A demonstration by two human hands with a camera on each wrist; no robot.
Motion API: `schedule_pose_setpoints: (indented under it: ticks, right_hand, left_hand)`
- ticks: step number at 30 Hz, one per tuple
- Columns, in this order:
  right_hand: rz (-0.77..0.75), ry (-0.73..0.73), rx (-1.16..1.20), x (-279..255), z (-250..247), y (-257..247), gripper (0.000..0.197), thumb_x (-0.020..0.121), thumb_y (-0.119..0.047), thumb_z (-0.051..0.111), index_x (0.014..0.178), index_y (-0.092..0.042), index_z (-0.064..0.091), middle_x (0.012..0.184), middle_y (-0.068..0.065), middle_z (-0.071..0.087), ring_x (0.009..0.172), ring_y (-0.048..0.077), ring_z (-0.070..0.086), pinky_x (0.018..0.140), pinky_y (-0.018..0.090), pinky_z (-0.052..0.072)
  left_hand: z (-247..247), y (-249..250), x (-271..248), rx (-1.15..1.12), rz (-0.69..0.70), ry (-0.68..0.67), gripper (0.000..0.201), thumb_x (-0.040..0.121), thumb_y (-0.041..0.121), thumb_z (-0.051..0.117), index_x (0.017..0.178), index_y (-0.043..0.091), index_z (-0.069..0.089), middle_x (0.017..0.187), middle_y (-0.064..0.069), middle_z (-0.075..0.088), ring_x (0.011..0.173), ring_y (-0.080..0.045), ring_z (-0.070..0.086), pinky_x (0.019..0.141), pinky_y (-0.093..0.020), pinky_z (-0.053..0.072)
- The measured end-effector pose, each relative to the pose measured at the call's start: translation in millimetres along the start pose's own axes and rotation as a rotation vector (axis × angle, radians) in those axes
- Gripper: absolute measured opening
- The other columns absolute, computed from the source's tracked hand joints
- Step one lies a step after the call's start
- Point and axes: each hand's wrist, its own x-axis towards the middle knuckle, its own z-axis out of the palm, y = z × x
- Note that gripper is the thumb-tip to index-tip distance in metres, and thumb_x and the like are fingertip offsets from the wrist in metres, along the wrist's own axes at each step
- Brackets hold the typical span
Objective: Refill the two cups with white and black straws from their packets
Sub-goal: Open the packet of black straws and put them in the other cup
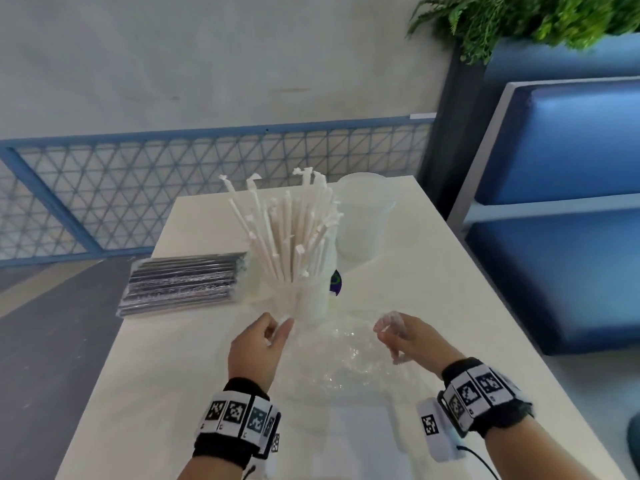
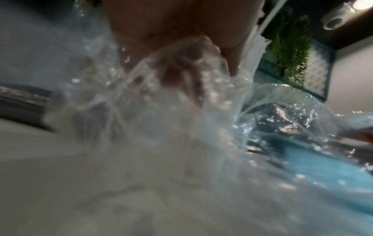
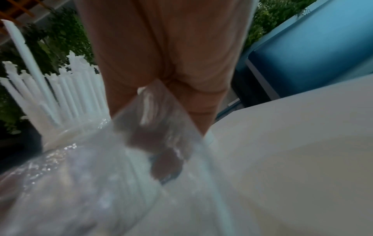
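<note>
A white cup (image 1: 313,303) at the table's middle is packed with paper-wrapped white straws (image 1: 294,233), also visible in the right wrist view (image 3: 66,95). Behind it to the right stands a second white cup (image 1: 363,216) with no straws showing. A sealed packet of black straws (image 1: 183,284) lies flat to the left. An empty, crumpled clear packet (image 1: 346,358) lies in front of the full cup. My left hand (image 1: 275,330) pinches its left edge and my right hand (image 1: 386,327) pinches its right edge. The film covers the fingers in both wrist views (image 2: 181,75) (image 3: 159,143).
The white table (image 1: 433,289) ends at a blue mesh railing (image 1: 207,157) on the far side. Blue padded benches (image 1: 561,265) stand close along the right edge, with a green plant (image 1: 519,19) above. The table's left edge drops to a dark floor.
</note>
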Motion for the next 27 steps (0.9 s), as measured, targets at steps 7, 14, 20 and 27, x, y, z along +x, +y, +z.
schedule_pose_setpoints:
  ticks: [7, 14, 20, 27]
  right_hand:
    - [0.106, 0.171, -0.084, -2, -76, 42, 0.011, 0.092, -0.019, 0.053, 0.088, -0.01, 0.059, 0.063, -0.001, 0.048, 0.056, 0.011, 0.047, 0.065, 0.028, 0.057]
    - [0.058, 0.576, -0.662, 1, -98, 69, 0.062, 0.081, -0.034, 0.067, 0.134, -0.018, 0.039, 0.128, 0.012, 0.047, 0.119, 0.035, 0.047, 0.101, 0.048, 0.034]
    - [0.137, 0.024, -1.0, -2, -62, 91, 0.101, 0.051, -0.09, -0.008, 0.133, -0.036, -0.036, 0.145, 0.003, -0.034, 0.136, 0.031, -0.028, 0.112, 0.06, 0.005]
    - [0.3, -0.226, -0.962, 7, -65, 115, 0.084, 0.086, -0.069, 0.027, 0.141, -0.033, -0.024, 0.144, -0.001, -0.042, 0.138, 0.034, -0.029, 0.112, 0.061, -0.002]
  left_hand:
    - [37, 15, -1, -0.178, -0.203, 0.049, 0.042, 0.097, 0.024, 0.041, 0.059, 0.007, 0.048, 0.049, -0.003, 0.048, 0.043, -0.018, 0.042, 0.05, -0.032, 0.039]
    - [101, 60, -13, -0.31, -0.255, -0.076, 0.033, 0.098, 0.021, 0.038, 0.071, 0.004, 0.049, 0.059, -0.009, 0.052, 0.036, -0.017, 0.039, 0.036, -0.021, 0.036]
    - [126, 78, -8, -0.014, -0.13, -0.11, 0.012, 0.091, 0.017, 0.053, 0.085, 0.007, 0.049, 0.08, -0.008, 0.056, 0.068, -0.027, 0.056, 0.068, -0.036, 0.047]
    - [167, 122, -24, 0.808, 0.551, -0.642, 0.083, 0.086, 0.061, 0.039, 0.147, 0.014, 0.009, 0.157, -0.009, 0.0, 0.145, -0.028, -0.004, 0.112, -0.049, -0.011]
